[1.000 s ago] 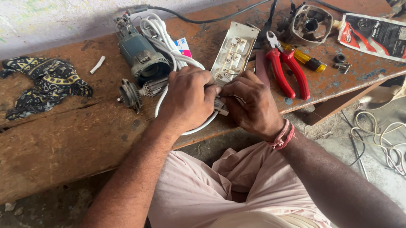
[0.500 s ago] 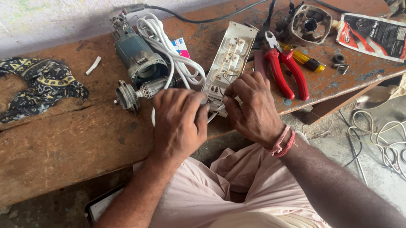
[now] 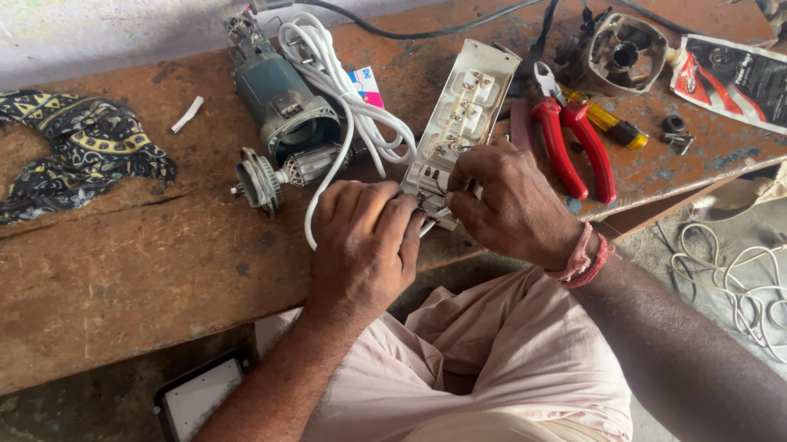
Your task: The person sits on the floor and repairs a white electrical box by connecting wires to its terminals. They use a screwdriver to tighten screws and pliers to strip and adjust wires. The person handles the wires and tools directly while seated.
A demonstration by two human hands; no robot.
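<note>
Both my hands meet at the near end of a white switch board (image 3: 466, 111) that lies slantwise on the worn wooden bench (image 3: 108, 290). My left hand (image 3: 362, 244) is curled over the board's lower corner and a white cable (image 3: 343, 109). My right hand (image 3: 508, 201) pinches small wires or terminals at that same end; what exactly sits between the fingers is hidden. A dismantled grey-green power tool (image 3: 279, 101) with its rotor (image 3: 286, 174) exposed lies just left of the board.
Red-handled pliers (image 3: 572, 139) and a yellow screwdriver (image 3: 612, 125) lie right of my right hand. Further right are a motor housing (image 3: 624, 50) and a printed packet (image 3: 749, 81). A patterned cloth (image 3: 74, 152) lies far left. Coiled wire (image 3: 752, 295) is on the floor.
Both hands have shifted slightly left along the bench edge and stayed together at the board's near end. The rotor beside the left hand is now more exposed.
</note>
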